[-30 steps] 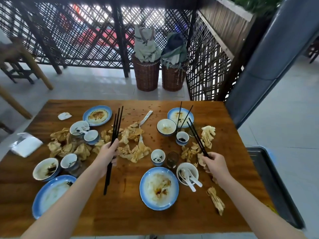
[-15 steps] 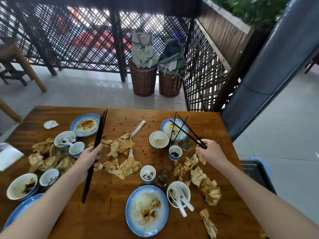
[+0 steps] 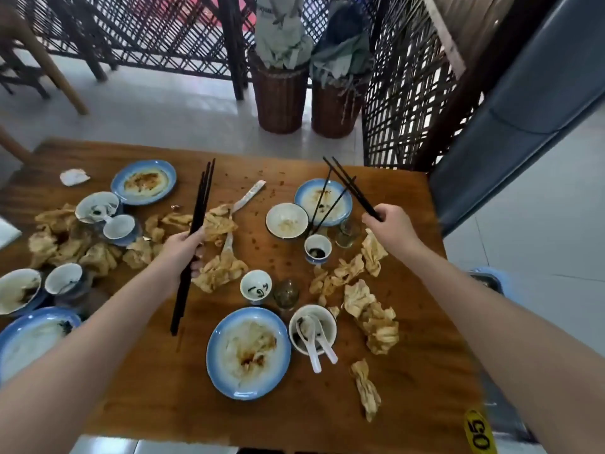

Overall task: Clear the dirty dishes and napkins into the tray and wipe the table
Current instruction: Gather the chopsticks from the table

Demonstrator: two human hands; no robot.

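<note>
My left hand grips a bundle of black chopsticks over the table's middle. My right hand holds another pair of black chopsticks above the far right plate, where two more chopsticks lean. The wooden table carries blue-rimmed plates, small bowls, a bowl with two white spoons, sauce cups and many crumpled brown napkins. The dark tray sits low beyond the table's right edge, mostly hidden by my right arm.
Two wicker baskets with cloths stand on the floor behind the table by a dark lattice fence. A blue-grey pillar rises at right. Wooden chair legs stand at far left. A yellow tag marked 05 sits at the near right corner.
My right hand has lifted its chopsticks and carried them toward the far right plate. My left hand keeps its bundle, shifted slightly. The view has moved closer over the table.
</note>
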